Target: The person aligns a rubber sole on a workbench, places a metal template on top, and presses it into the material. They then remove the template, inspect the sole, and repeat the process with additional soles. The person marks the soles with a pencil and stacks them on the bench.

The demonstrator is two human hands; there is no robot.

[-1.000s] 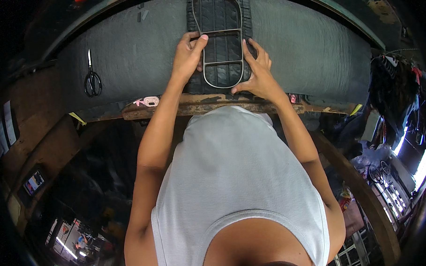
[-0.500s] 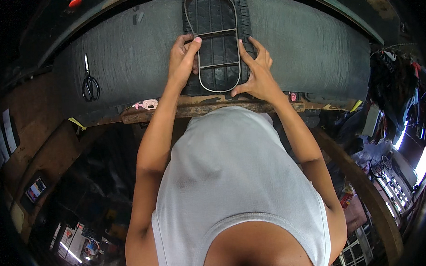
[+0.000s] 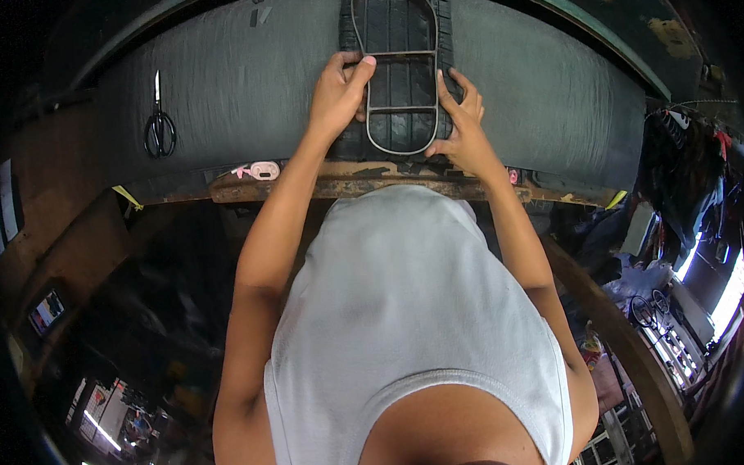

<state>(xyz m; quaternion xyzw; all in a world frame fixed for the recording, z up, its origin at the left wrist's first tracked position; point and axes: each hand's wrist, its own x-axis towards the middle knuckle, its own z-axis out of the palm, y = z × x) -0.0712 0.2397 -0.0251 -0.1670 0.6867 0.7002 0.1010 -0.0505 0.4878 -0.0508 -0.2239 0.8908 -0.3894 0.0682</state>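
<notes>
While pinching the metal frame (image 3: 403,108) in left hand (image 3: 335,101), touched it opposite with spread right hand (image 3: 465,129); looked stiff, light; best gripped by its sides.

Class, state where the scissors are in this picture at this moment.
In the head view, the black-handled scissors lie at the left of the dark work surface, left of the person's left hand, blades pointing away.

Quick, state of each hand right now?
Left hand: curled, thumb at the left edge of the metal frame; grip cannot be told.
Right hand: open, fingers spread beside the frame's right edge.
</notes>
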